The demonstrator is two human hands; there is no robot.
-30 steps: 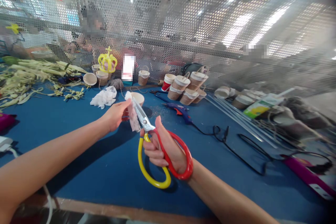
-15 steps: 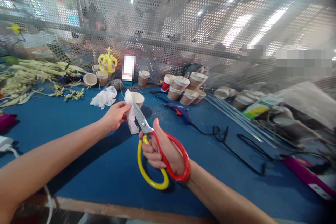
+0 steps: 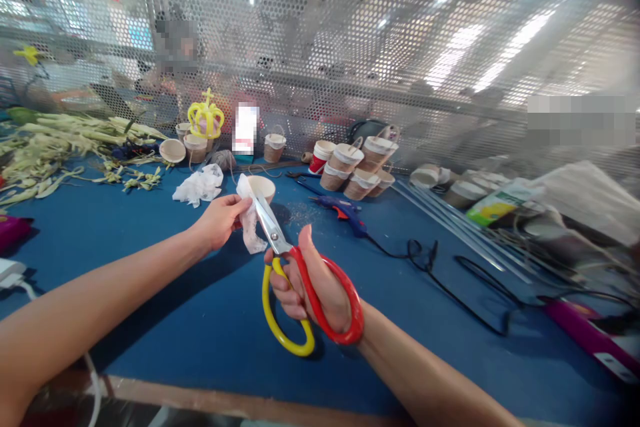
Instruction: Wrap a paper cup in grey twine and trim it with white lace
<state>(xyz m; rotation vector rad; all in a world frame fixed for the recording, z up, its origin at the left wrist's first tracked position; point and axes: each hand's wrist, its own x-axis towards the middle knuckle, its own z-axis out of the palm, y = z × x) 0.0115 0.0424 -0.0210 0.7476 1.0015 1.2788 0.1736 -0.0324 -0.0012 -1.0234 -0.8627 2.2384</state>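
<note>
My right hand [image 3: 305, 283] grips a pair of scissors [image 3: 295, 287] with one yellow and one red loop handle, thumb up along the red loop. The steel blades point up and left, closed on a thin strip of white lace [image 3: 248, 220]. My left hand [image 3: 220, 220] pinches the top of that strip, which hangs down beside the blades. Both hands hover above the blue table [image 3: 165, 320]. A small wooden cup [image 3: 263, 188] stands just behind the lace.
A blue glue gun [image 3: 345, 210] with a black cord [image 3: 450, 280] lies to the right. Several paper cups [image 3: 355, 170] stand at the back by a perforated metal screen. Crumpled white cloth [image 3: 199, 185], palm leaves [image 3: 65, 147] and a yellow crown [image 3: 205, 119] lie left. Rods, packets and a magenta tool [image 3: 590, 340] crowd the right.
The scissor blades have closed onto the lace strip and the handles have come closer together. My left hand has kept its hold and shifted only slightly.
</note>
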